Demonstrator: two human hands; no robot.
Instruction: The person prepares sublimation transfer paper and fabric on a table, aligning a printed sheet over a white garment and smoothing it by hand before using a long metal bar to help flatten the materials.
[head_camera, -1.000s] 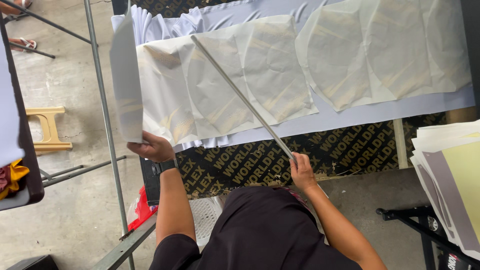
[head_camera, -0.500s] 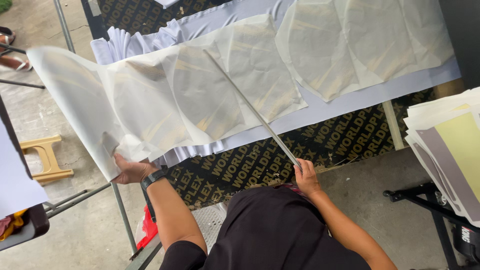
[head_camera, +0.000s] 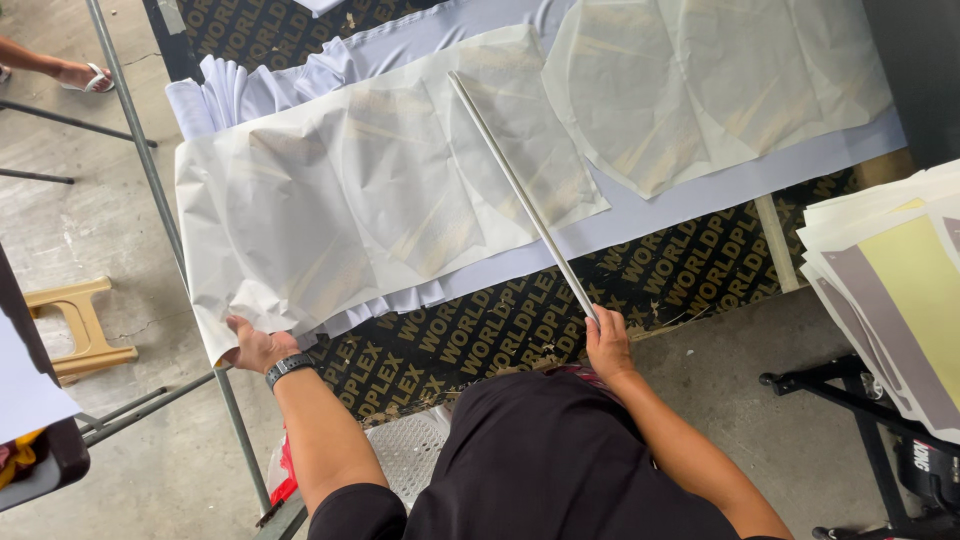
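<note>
A large translucent paper sheet (head_camera: 340, 200) lies spread over white fabric (head_camera: 640, 200) on a patterned table (head_camera: 480, 330). The left hand (head_camera: 255, 345) pinches the sheet's near left corner. The right hand (head_camera: 605, 340) grips 1 end of a long thin metal rod (head_camera: 520, 195) lying diagonally across the sheet.

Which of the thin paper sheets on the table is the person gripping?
The left-end sheet, whose lower corner the left hand pinches at the table edge. The right-hand sheet lies untouched.
</note>
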